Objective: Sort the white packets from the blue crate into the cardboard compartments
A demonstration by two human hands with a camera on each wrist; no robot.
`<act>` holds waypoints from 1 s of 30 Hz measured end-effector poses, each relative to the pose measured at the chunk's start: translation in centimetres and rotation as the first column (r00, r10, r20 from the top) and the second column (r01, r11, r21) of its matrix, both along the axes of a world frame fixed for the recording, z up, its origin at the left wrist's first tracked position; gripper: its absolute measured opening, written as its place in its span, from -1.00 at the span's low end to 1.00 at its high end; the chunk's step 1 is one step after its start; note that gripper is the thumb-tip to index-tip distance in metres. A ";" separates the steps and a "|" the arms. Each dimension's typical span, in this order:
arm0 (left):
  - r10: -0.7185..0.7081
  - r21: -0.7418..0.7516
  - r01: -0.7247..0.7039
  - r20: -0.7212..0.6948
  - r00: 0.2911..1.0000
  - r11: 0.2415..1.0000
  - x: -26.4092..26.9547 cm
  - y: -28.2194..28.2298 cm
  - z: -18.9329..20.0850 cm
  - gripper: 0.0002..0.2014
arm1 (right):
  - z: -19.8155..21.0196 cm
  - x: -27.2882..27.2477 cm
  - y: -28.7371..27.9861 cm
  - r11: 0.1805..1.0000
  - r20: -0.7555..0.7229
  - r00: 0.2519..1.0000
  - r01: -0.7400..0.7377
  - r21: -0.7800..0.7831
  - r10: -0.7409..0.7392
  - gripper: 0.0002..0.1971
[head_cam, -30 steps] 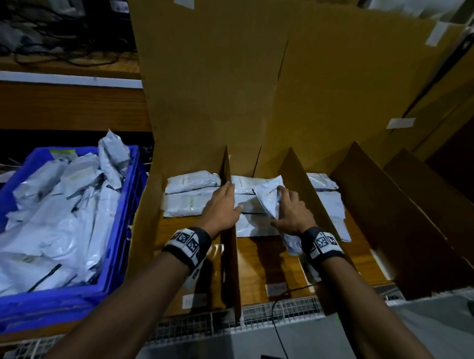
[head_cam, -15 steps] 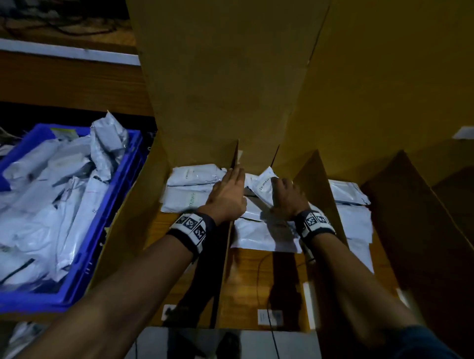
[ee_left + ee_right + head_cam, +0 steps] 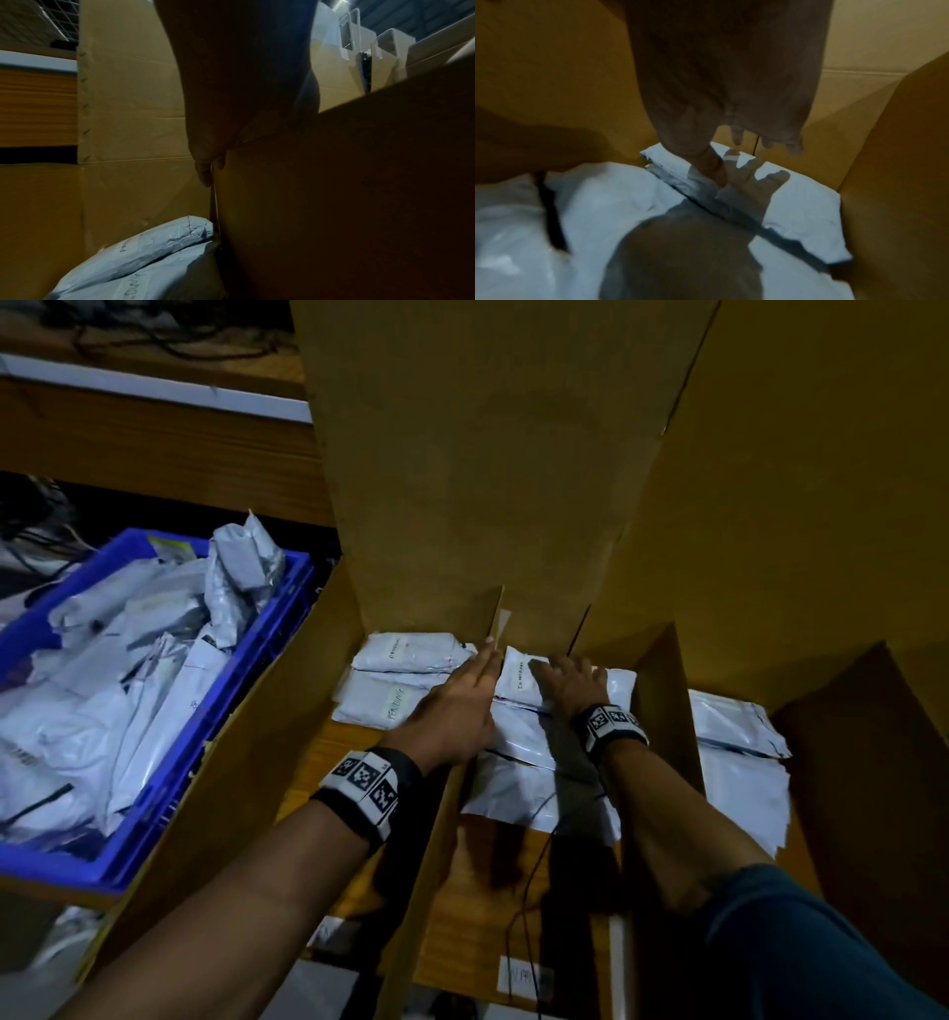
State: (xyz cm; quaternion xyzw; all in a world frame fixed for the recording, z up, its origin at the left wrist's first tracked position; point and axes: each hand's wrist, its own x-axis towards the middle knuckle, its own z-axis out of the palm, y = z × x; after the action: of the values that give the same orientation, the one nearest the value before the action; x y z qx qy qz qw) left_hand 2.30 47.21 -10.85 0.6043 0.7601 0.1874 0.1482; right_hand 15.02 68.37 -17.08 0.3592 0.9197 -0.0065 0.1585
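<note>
In the head view my right hand (image 3: 560,675) lies flat with spread fingers on a white packet (image 3: 518,675) at the back of the middle cardboard compartment. The right wrist view shows that hand (image 3: 744,154) just over the packet (image 3: 795,203), thumb touching it. My left hand (image 3: 485,660) stretches with straight fingers along the top of the cardboard divider (image 3: 436,839). In the left wrist view its fingertips (image 3: 205,174) sit against the divider's edge (image 3: 334,203). Labelled packets (image 3: 405,654) lie stacked in the left compartment. The blue crate (image 3: 246,711) at the left holds several white packets (image 3: 102,685).
A tall cardboard back wall (image 3: 488,480) closes off the compartments. A second divider (image 3: 662,711) separates the middle compartment from the right one, where more packets (image 3: 734,726) lie. A thin black cable (image 3: 534,855) runs over the wooden floor of the middle compartment.
My right hand held the packet upright; it now presses the packet flat at the back of the middle compartment. The left hand slid farther along the divider. The head moved closer.
</note>
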 end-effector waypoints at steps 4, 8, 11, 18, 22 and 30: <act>0.012 -0.008 -0.012 0.008 1.000 1.000 0.2 0.3 -0.1 -0.10 | -2.0 1.2 -1.4 0.993 -0.017 0.997 0.076 -0.086 -0.078 -0.19; 0.015 0.002 -0.015 0.005 1.000 1.000 0.0 0.3 -0.2 -0.15 | -4.1 1.7 -1.6 0.952 -0.012 0.985 0.161 -0.259 -0.170 -0.23; 0.009 0.010 -0.009 0.004 1.000 1.000 -0.1 0.1 -0.2 -0.18 | -4.1 1.6 -1.3 0.945 0.005 0.986 0.159 -0.285 -0.165 -0.23; 0.059 0.037 -0.060 0.049 0.997 0.997 0.7 -3.0 3.5 -0.37 | 0.8 2.7 -4.6 0.963 -0.293 0.934 0.138 -0.230 -0.204 -0.40; 0.149 0.022 -0.151 0.046 0.988 0.988 1.3 -8.4 5.2 -0.52 | 6.6 5.1 -11.1 0.966 -0.462 0.861 0.117 -0.231 -0.215 -0.54; 0.147 0.025 -0.149 0.062 0.987 0.989 -0.1 -25.7 5.5 -0.60 | 14.8 9.7 -31.5 0.958 -0.703 0.668 0.053 -0.281 -0.243 -0.83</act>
State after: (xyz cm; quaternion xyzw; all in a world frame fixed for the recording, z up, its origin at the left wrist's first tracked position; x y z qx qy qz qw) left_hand 2.21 21.47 -5.31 0.5424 0.7952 0.2272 0.1478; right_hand 24.76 36.89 -2.30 0.3789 0.8659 -0.2717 -0.1812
